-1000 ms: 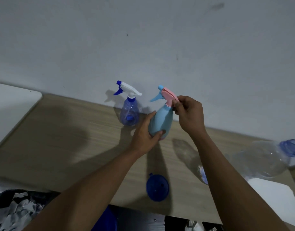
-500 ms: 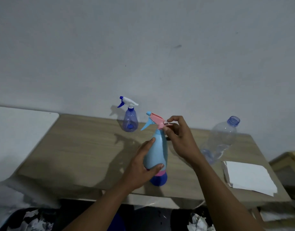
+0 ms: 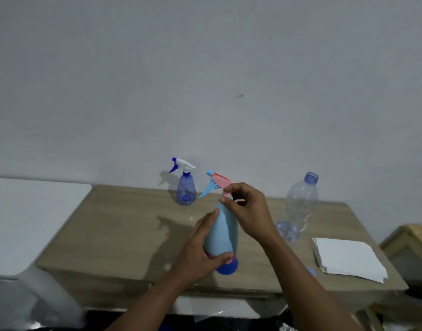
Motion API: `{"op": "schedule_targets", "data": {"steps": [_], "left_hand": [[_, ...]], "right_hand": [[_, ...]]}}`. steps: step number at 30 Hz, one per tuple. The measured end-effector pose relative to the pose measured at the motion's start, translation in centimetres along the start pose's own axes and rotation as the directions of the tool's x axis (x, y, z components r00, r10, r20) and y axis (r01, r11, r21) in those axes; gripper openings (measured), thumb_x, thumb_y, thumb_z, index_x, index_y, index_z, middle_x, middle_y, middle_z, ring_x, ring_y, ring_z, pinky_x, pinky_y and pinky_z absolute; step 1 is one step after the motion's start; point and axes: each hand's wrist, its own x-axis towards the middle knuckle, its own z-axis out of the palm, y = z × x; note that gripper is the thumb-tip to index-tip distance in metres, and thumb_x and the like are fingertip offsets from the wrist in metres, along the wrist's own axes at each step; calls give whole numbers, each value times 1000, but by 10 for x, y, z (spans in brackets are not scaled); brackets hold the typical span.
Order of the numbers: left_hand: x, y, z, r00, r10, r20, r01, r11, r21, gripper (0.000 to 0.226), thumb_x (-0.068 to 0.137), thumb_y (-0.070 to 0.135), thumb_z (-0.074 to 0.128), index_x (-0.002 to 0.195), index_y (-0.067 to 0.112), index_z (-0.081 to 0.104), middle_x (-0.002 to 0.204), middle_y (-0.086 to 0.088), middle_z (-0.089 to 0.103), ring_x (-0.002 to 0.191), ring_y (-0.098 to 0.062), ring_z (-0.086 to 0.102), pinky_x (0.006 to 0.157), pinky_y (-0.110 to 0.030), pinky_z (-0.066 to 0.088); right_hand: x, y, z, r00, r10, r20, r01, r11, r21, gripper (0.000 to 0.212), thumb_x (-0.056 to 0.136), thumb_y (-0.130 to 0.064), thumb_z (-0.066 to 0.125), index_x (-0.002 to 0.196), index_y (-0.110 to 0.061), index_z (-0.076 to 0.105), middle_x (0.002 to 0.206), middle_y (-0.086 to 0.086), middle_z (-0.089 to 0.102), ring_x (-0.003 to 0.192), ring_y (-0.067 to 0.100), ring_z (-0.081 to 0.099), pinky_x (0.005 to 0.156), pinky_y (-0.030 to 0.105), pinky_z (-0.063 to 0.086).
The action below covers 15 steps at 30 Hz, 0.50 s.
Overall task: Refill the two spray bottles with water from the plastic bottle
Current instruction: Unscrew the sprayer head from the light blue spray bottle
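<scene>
Holding the light blue spray bottle (image 3: 220, 232) low on its body in the left hand (image 3: 200, 254), fingers curled round it, over the worktop (image 3: 124, 230) near its front edge; pinching the pink trigger head (image 3: 220, 181) at the neck with the right hand (image 3: 249, 211); unscrewing step, most likely; next, probably: twist the head free, keep the body upright, then reach for the open-necked plastic bottle (image 3: 300, 201) standing to the right; clear blue spray bottle (image 3: 186, 187) waiting by the wall.

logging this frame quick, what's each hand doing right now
Left hand: grips the pale blue spray bottle low on its body.
Right hand: pinches that bottle's pink spray head.
</scene>
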Motion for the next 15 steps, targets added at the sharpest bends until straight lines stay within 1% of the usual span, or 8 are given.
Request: {"op": "schedule_targets", "data": {"steps": [3,6,9,11,13,15], "left_hand": [[-1,6,1,999,33,4,-34,999,30,102,73,43,85,147,59,18,149,36,21,137,-2,35,99,-38,54],[-2,7,1,999,49,-6,-48,998,26,101,73,42,86,149,55,21,150,32,24,137,-8,39,97,-40,55],[-4,6,1,998,68,-5,-68,997,26,101,73,41,86,150,51,22,151,29,25,137,-12,40,95,-39,56],[-4,6,1,997,81,-1,-81,997,19,100,73,38,87,148,54,22,150,29,26,137,-11,40,92,-33,57],[-5,7,1,996,85,2,-85,996,19,99,74,37,87,147,55,23,149,30,27,136,-9,40,89,-28,57],[-6,6,1,996,88,-12,-88,996,10,98,73,35,87,147,52,26,149,28,30,136,-9,41,89,-27,57]], "right_hand": [[-3,-2,0,1000,1,-29,-1,1000,3,13,84,-11,78,92,-17,69,94,-9,70,79,4,61,72,29,56],[-4,-3,-2,1000,-4,-27,4,1000,18,14,83,-9,79,90,-18,70,89,-8,69,74,4,59,70,24,54],[-4,-3,-4,1000,-4,-15,4,1000,22,13,82,-9,80,91,-14,72,87,-8,70,73,4,58,69,21,52],[-6,-1,-6,1000,-1,-9,1,999,36,13,82,-9,80,92,-13,73,86,-6,70,72,6,59,68,23,53],[-8,0,-7,1000,4,-9,-3,999,51,13,82,-9,80,93,-12,73,88,1,72,74,10,60,69,30,55],[-9,0,-7,1000,5,-9,-4,998,66,14,82,-8,80,94,-11,74,92,5,74,75,13,61,72,35,56]]}}
